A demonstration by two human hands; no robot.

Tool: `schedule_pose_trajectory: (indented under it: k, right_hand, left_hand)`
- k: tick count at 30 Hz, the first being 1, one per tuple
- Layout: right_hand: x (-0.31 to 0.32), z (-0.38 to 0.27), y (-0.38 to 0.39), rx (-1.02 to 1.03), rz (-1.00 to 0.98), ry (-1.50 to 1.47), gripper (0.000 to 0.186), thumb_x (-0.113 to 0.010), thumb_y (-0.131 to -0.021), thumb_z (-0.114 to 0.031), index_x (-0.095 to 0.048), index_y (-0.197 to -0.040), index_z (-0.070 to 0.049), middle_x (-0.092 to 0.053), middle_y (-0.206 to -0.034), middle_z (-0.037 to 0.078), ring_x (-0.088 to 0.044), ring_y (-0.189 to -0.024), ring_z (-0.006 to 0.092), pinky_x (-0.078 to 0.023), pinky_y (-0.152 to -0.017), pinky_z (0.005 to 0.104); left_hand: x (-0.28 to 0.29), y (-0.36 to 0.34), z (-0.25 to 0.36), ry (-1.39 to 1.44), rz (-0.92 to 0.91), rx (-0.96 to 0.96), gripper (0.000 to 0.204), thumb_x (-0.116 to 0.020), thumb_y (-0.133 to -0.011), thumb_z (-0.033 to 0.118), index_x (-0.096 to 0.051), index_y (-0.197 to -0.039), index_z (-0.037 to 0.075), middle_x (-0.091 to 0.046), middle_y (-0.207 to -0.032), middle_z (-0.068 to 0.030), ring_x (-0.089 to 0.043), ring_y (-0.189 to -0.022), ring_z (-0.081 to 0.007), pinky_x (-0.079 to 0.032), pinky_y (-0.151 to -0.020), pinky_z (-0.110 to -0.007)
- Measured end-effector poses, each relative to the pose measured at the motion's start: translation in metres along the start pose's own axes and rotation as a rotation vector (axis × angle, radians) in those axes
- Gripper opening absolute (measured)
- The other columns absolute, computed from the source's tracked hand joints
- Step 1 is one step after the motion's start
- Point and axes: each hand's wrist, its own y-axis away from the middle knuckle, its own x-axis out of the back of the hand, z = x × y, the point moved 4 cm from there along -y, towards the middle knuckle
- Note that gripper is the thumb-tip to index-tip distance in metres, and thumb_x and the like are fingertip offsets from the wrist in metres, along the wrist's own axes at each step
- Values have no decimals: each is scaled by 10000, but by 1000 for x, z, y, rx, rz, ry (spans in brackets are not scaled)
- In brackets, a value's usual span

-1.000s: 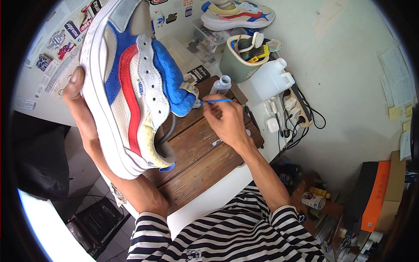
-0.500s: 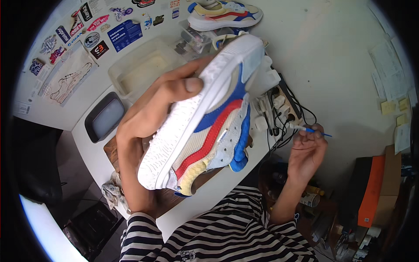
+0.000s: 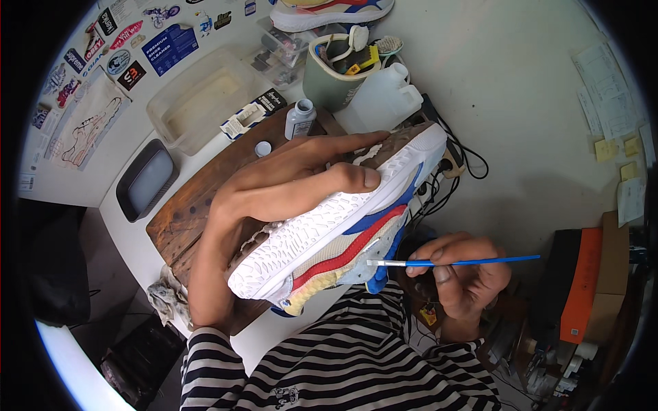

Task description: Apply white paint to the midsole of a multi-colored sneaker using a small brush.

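My left hand (image 3: 264,192) grips a multicoloured sneaker (image 3: 332,226) on its side, white sole turned up, with red, blue, cream, yellow and pale grey upper parts. A blue-handled flat paintbrush (image 3: 488,260) is in the fingers of my right hand (image 3: 456,277), its white-loaded tip at the pale grey eyelet panel. Beyond the shoe, an open bottle (image 3: 299,120) and a small lid (image 3: 262,148) stand on a wooden board (image 3: 171,233).
At the back are a clear tub (image 3: 171,109), a jerrycan (image 3: 380,99), a bucket of brushes (image 3: 322,89) and another sneaker (image 3: 329,14). A power strip with cables lies right, a dark tray (image 3: 145,178) left, boxes (image 3: 582,281) lower right.
The sneaker has rolled over from upright to sole-up and moved right. My right hand has swung lower and toward me, bringing the brush from out at the side to the shoe's eyelet panel.
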Motion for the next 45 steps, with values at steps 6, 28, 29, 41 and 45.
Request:
schedule_pose_trajectory:
  k: [6,28,29,41,45]
  right_hand:
    - [-7,2,1,1,-99,80,101,-614,-978,-26,-559,-1002,55,-692,-855,237,-709,-694,214,-619,-665,307]
    - [-10,-8,-4,175,-47,228,133,-695,-841,-1,-630,-954,19,-731,-807,193,-729,-614,204,-608,-528,280]
    - [-9,-9,-4,171,-27,207,133,-697,-839,-4,-631,-952,15,-733,-814,191,-726,-610,203,-606,-524,280]
    - [-18,-16,-9,231,-179,277,217,-690,-824,24,-609,-1025,15,-733,-872,200,-730,-640,208,-612,-562,298]
    - [-7,-9,-1,215,-95,286,236,-695,-820,23,-605,-1038,13,-729,-862,188,-733,-643,213,-615,-564,303]
  left_hand:
    - [-1,1,-1,8,7,5,859,-544,-857,494,-417,-1581,49,-692,-1214,-308,-708,-993,-361,-540,-838,-368]
    - [-1,0,-5,-28,37,-1,844,-544,-860,479,-416,-1586,68,-709,-1157,-308,-718,-935,-333,-543,-787,-355]
    - [0,0,-4,-27,37,-1,844,-544,-860,479,-416,-1586,68,-709,-1157,-308,-718,-935,-333,-543,-787,-355]
    - [0,2,-5,12,-20,91,850,-546,-862,504,-416,-1591,87,-686,-1230,-296,-688,-1044,-356,-523,-872,-364]
    - [1,1,-7,17,-17,91,854,-549,-860,509,-418,-1589,84,-690,-1217,-293,-690,-1038,-353,-525,-862,-358]
